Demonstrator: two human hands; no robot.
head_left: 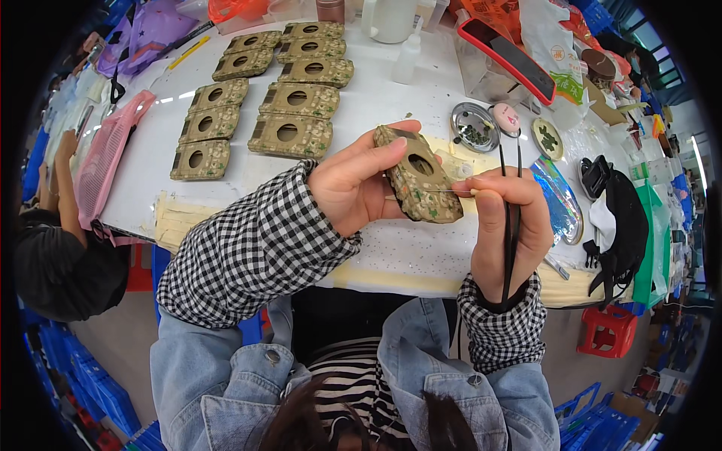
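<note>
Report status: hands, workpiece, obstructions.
Left hand gripping camouflage piece, tilted. Right hand pinching thin needle-like tool at its edge, black tweezers also held. No obstruction seen at piece.

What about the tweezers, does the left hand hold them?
No, the black tweezers are in the right hand; the left hand holds a camouflage tank hull.

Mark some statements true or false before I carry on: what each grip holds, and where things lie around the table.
1. The left grip holds a camouflage piece. True.
2. The right grip holds scissors. False: it holds black tweezers.
3. The red-cased phone is right of the white bottle. True.
4. The pink mesh item lies at the table's right end. False: it is at the left.
</note>
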